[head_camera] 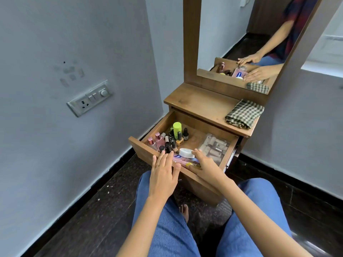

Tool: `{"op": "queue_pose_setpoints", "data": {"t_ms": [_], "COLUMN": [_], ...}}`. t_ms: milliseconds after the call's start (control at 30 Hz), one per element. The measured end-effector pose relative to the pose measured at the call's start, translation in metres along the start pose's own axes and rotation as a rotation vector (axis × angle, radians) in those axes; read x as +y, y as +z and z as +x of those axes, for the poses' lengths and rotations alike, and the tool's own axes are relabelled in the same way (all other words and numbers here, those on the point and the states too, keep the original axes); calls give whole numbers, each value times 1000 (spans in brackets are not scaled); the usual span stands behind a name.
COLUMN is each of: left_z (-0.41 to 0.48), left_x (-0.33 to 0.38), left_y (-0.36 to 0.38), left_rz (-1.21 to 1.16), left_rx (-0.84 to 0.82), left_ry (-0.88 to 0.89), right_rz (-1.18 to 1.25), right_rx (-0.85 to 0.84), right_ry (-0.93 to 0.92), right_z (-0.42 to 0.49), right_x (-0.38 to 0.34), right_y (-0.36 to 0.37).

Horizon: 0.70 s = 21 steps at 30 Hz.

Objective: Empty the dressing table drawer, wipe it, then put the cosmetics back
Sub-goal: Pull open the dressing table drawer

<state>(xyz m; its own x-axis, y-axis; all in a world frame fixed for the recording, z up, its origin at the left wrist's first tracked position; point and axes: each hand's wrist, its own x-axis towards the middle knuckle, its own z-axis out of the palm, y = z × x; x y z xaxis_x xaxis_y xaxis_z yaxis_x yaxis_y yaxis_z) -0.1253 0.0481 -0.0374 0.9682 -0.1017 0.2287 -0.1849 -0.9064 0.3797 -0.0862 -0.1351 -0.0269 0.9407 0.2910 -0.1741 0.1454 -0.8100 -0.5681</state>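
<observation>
The wooden drawer [146,151] of the dressing table stands pulled out and holds cosmetics: a lime green bottle [176,127], pink perfume bottles [157,140], several small dark bottles [171,143], a white round jar [186,152], a pink packet [183,161] and a clear pouch of small tubes [215,146]. My left hand [164,173] lies with straight fingers over the drawer's front edge, fingertips at the dark bottles. My right hand [205,163] reaches into the drawer beside the white jar, fingers extended over the pink packet.
A folded green checked cloth [244,114] lies on the table top [200,102] at the right. A mirror [241,43] stands behind it. A wall with a switch plate [91,98] is on the left. My knees in blue jeans [252,210] sit below the drawer.
</observation>
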Motion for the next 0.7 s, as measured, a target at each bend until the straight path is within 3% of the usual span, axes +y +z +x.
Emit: {"op": "queue_pose_setpoints", "data": {"t_ms": [367,567,700], "left_z": [-3,31,62], "left_x": [-2,-21,-43], "left_y": [-9,-30,-46], "left_rz": [-13,-143,-62], "left_rx": [3,206,185], "left_ry": [16,-140,-264], "right_rz": [-35,9,-39], "right_rx": [-25,108,111], "right_ry": [-17,-133,-187], "right_z": [-1,29,75], "right_x": [-8,-34,-63], "right_y": [0,-18,-22]}}
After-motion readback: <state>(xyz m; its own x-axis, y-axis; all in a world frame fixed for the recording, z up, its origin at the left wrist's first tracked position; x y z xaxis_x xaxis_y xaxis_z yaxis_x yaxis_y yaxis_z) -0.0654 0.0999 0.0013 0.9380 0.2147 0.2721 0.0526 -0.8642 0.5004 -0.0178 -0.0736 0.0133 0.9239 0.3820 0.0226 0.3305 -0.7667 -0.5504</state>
